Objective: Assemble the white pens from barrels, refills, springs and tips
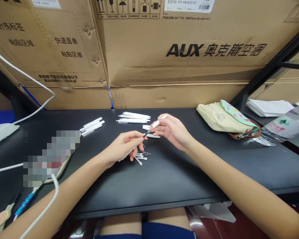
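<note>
Two hands work above one black surface (214, 166), each gripping one thing. The left hand (126, 144) is closed on a slim dark rod (146, 133), pinched between thumb and fingers, its end pointing up toward the other hand. The right hand (173, 131) grips one white tube (158, 123) in its fingertips, tilted, just beyond the rod's end; whether rod and tube touch is too small to tell. Two more white pieces (153, 135) lie on the surface close to the right hand's fingers. Behind the hands is a bundle of white pens (134, 117), about six, lying side by side, and to the left a second group of white tubes (92, 126), about four. Under and beside the left hand lies a heap of small white parts (141, 158), several, overlapping too much to count exactly, with a few dark tips among them. On the right are one cream pouch (214, 116) with a green flap, one clear bottle (286, 126) on its side and one stack of white paper (270, 107). At least two cardboard boxes (184, 73) stand behind the surface.
</note>
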Action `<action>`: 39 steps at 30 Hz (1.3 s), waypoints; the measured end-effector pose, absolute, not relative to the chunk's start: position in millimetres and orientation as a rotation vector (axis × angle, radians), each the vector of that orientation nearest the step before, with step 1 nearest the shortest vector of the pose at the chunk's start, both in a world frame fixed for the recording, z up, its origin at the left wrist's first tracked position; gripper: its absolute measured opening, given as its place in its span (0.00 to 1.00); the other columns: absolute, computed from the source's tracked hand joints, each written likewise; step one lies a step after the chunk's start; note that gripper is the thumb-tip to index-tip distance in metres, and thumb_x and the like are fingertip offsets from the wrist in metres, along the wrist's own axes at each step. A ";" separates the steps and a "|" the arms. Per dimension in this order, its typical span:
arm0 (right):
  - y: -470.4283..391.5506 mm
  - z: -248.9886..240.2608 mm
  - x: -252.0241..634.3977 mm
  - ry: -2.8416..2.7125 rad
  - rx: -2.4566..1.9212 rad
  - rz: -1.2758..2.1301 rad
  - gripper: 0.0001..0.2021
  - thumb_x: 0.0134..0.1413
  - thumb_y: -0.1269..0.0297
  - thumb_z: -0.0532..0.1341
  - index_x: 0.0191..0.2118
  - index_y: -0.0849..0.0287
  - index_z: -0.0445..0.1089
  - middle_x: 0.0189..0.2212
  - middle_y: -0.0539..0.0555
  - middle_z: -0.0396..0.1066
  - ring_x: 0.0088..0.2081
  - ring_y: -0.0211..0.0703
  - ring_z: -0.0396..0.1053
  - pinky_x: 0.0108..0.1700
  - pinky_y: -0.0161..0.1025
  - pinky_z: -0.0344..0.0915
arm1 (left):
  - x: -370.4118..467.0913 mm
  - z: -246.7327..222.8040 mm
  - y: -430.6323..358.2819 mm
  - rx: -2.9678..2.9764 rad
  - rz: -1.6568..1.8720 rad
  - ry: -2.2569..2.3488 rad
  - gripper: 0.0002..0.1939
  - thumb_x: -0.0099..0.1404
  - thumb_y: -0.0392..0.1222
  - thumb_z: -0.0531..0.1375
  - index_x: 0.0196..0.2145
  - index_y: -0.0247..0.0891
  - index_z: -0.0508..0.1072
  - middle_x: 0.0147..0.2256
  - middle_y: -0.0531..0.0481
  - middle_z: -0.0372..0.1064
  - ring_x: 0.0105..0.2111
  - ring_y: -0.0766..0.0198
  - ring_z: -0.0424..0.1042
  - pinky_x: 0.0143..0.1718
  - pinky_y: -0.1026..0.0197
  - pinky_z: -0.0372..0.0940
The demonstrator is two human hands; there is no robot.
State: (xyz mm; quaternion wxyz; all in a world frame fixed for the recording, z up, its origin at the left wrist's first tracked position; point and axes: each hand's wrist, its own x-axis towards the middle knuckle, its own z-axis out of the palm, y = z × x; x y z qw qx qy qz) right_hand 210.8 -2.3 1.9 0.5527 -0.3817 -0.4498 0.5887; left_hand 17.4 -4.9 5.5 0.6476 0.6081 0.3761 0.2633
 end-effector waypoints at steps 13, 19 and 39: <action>-4.7 -0.2 209.8 -1.163 -0.912 1.373 0.14 0.48 0.56 0.65 0.31 0.58 0.61 0.28 0.50 0.75 0.31 0.39 0.75 0.34 0.36 0.70 | 16.8 3.3 -4.3 1.391 0.598 0.858 0.16 0.60 0.49 0.60 0.39 0.33 0.71 0.26 0.53 0.67 0.16 0.76 0.58 0.17 0.70 0.59; -5.9 -5.8 209.1 -1.330 -0.884 1.390 0.10 0.47 0.60 0.67 0.31 0.60 0.68 0.31 0.52 0.75 0.33 0.38 0.74 0.35 0.35 0.70 | 16.4 2.3 -4.0 1.416 0.580 0.869 0.14 0.61 0.49 0.59 0.34 0.34 0.71 0.26 0.52 0.68 0.16 0.76 0.59 0.17 0.70 0.57; -4.8 -7.0 212.5 -1.352 -0.914 1.450 0.10 0.39 0.65 0.70 0.32 0.60 0.76 0.33 0.53 0.76 0.35 0.38 0.72 0.39 0.38 0.69 | 17.6 3.2 -3.9 1.434 0.598 0.930 0.15 0.57 0.50 0.62 0.33 0.33 0.75 0.31 0.45 0.74 0.20 0.73 0.63 0.19 0.70 0.59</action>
